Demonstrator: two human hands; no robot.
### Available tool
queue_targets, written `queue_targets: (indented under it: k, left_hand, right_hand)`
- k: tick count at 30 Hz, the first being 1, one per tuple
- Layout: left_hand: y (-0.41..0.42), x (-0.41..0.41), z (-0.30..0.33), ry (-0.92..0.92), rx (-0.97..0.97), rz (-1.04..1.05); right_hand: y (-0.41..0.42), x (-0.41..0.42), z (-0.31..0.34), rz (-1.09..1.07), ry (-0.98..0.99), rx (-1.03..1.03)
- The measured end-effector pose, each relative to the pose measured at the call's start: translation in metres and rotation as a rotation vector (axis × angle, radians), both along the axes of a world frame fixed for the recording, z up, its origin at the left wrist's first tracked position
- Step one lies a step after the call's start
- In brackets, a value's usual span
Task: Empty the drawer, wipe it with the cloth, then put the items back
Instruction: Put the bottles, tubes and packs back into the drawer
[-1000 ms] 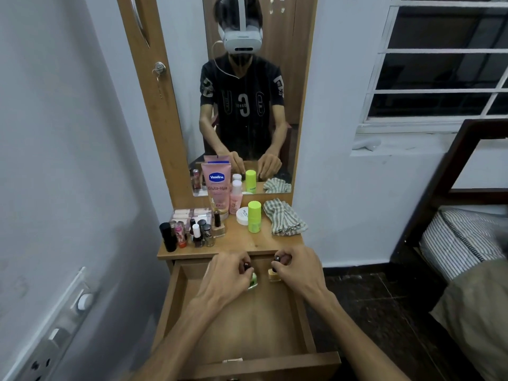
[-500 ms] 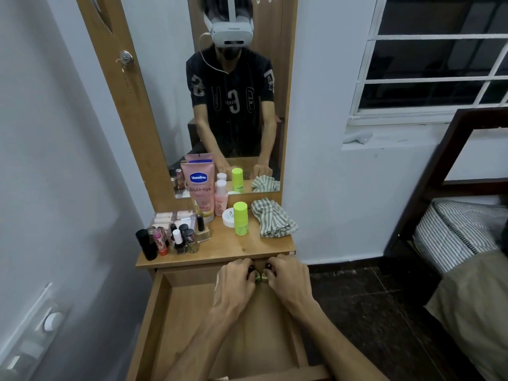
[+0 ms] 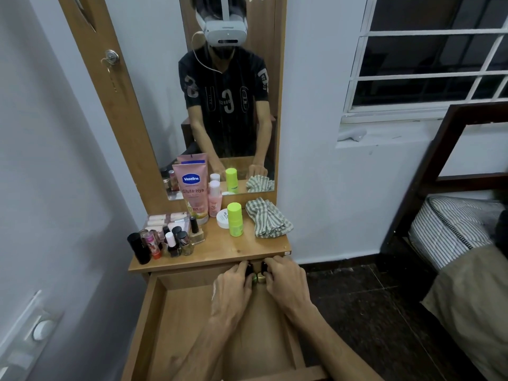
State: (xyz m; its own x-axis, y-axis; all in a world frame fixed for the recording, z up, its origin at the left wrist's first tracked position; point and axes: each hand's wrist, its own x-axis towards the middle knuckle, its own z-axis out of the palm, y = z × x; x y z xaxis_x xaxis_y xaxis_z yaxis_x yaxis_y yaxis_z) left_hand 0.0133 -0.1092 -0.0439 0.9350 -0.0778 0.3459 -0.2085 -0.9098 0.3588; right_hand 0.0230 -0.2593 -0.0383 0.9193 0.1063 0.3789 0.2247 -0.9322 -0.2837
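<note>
The wooden drawer (image 3: pixel 170 312) stands pulled out below the dresser top (image 3: pixel 220 251). At its far end, right under the top's edge, my left hand (image 3: pixel 232 287) grips a small green bottle with a black cap (image 3: pixel 251 276). Beside it my right hand (image 3: pixel 284 279) grips a small golden bottle with a black cap (image 3: pixel 261 276). The two bottles touch between my hands. A striped grey-green cloth (image 3: pixel 268 220) lies crumpled on the right of the dresser top. The rest of the drawer floor that shows is bare wood.
On the dresser top stand a pink Vaseline tube (image 3: pixel 192 191), a pink bottle (image 3: pixel 215 199), a white jar (image 3: pixel 223 219), a lime-green bottle (image 3: pixel 235 218) and several nail polish bottles (image 3: pixel 176 240). A mirror (image 3: pixel 228 92) rises behind. A bed frame (image 3: pixel 445 174) stands right.
My hands have drawn together at the drawer's far end and risen toward the dresser edge with the two small bottles. The camera view has tilted up slightly.
</note>
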Motion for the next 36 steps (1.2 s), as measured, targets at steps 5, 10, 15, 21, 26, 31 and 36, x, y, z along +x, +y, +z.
queue_targets:
  k: [5,10,15,21,26,31,36]
  left_hand:
    - [0.000,-0.001,0.001,0.022,-0.028,0.013]
    - [-0.003,0.004,-0.002,0.010,-0.056,0.028]
    - [-0.006,0.006,-0.009,-0.020,-0.085,0.045]
    - [-0.006,0.005,-0.013,-0.022,-0.084,0.058]
    - [-0.005,0.002,-0.013,-0.040,-0.112,0.071]
    - [-0.004,0.000,-0.015,-0.058,-0.161,0.068]
    - [-0.008,0.001,-0.012,-0.054,-0.191,0.050]
  right_hand:
    - [0.000,-0.002,-0.001,-0.005,-0.008,0.007]
    - [0.005,0.000,0.006,-0.017,-0.013,-0.047]
    - [0.006,0.001,0.007,-0.021,-0.045,-0.097]
    - [0.006,-0.001,0.004,-0.006,-0.058,-0.085]
    - [0.005,-0.002,0.004,-0.012,-0.038,-0.054]
    - [0.006,-0.003,0.010,-0.034,0.044,0.010]
    - [-0.001,-0.005,0.020,-0.075,0.100,0.089]
